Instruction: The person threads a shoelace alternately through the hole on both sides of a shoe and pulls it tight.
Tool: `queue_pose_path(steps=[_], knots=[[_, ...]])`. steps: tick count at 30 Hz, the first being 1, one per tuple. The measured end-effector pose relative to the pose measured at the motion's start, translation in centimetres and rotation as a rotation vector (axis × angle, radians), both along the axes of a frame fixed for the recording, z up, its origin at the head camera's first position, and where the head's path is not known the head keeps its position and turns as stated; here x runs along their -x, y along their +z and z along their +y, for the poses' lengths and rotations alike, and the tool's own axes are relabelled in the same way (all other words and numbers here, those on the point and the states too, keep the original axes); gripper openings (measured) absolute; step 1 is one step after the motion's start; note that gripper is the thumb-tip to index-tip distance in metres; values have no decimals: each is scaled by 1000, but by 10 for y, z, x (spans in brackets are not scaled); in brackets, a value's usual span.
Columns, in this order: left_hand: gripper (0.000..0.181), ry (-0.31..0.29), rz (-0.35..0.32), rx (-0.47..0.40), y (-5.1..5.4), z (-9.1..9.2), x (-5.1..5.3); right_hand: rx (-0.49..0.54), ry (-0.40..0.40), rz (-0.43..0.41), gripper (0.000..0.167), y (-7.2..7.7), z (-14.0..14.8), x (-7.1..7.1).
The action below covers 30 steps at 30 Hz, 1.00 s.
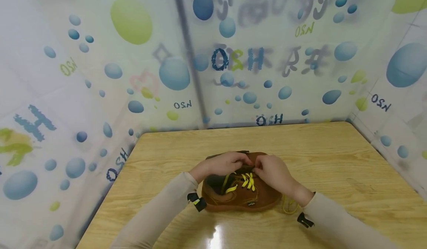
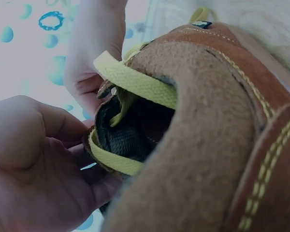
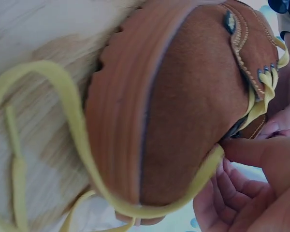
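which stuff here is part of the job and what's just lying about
Part of the job:
- brown shoe
- yellow lace
- right hand, pinching the lace
- left hand, gripping the edge of the shoe's opening

Just surroundings:
- wooden table under the shoe
- patterned backdrop
- black attachments at the cuffs

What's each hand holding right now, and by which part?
The right hand pinches the yellow lace near the eyelets; the left hand pinches the edge of the dark-lined flap on the brown shoe.

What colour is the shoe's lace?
The shoelace is yellow; it shows best in the right wrist view.
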<state>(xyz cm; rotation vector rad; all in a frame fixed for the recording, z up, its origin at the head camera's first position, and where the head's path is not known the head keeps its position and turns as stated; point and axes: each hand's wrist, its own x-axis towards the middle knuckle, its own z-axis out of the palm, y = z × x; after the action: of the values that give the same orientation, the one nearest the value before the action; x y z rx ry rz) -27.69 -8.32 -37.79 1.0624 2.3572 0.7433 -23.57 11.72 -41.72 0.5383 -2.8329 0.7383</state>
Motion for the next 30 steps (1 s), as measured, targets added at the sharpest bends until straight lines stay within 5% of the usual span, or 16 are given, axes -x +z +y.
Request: queue_pose_path(steps=[6, 13, 30], knots=[[35, 9, -17, -15, 0, 0, 1, 5, 53, 20, 23, -6, 4, 0], [37, -13, 1, -1, -2, 2, 3, 88, 138, -141, 10, -1, 12, 3], [31, 15, -22, -36, -4, 5, 3, 114, -5, -78, 13, -5, 3, -3]])
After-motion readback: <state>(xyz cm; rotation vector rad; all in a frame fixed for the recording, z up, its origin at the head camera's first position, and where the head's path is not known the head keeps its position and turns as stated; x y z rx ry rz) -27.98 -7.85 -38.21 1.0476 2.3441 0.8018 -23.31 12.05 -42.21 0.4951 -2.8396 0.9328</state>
